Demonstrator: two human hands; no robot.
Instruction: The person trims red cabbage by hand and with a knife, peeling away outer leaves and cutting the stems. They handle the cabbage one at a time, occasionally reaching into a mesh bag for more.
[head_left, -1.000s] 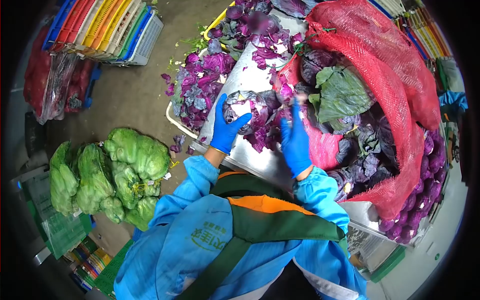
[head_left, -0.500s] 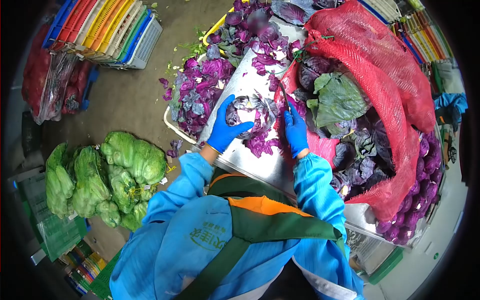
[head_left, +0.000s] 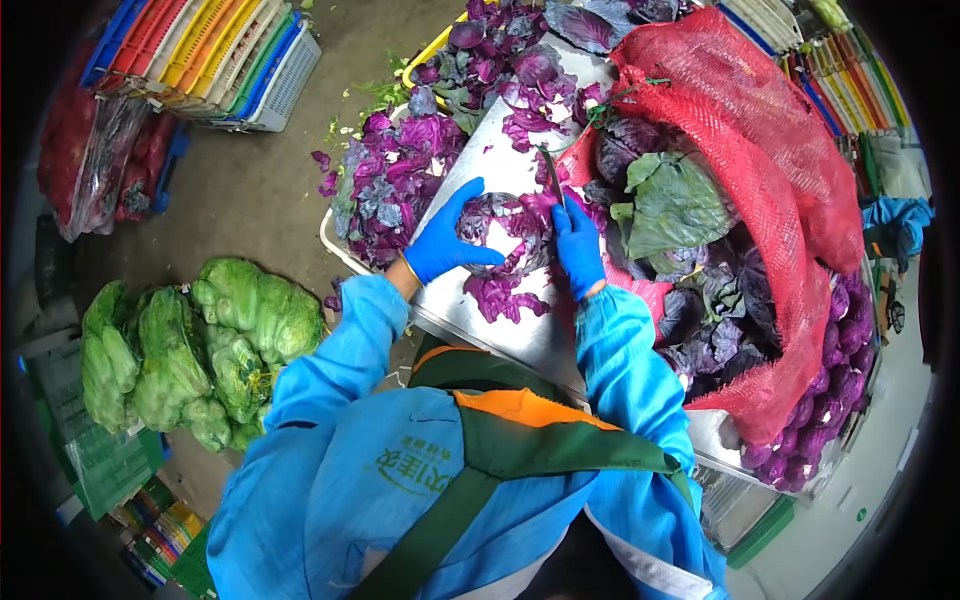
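A red cabbage head (head_left: 505, 232) with a pale cut stem side facing up rests on the metal table (head_left: 480, 165). My left hand (head_left: 445, 238), in a blue glove, curves around its left side, thumb below and fingers above. In my right hand (head_left: 578, 248), also gloved in blue, is a knife (head_left: 550, 172), its dark blade pointing up and away. That hand is beside the cabbage's right edge. Loose purple leaves (head_left: 503, 298) lie just below the head.
Trimmed leaves fill a bin (head_left: 338, 250) at the left edge of the table. On the right, a red mesh sack (head_left: 740, 150) spills untrimmed cabbages (head_left: 715, 330). Peeled purple heads (head_left: 835, 390) are piled beyond it. Bagged green vegetables (head_left: 255, 315) and stacked crates (head_left: 205, 60) stand on the floor.
The knife and my right hand have shifted slightly left and up, nearer the cabbage. My left hand's grip has opened a little around the head, and the view has shifted slightly.
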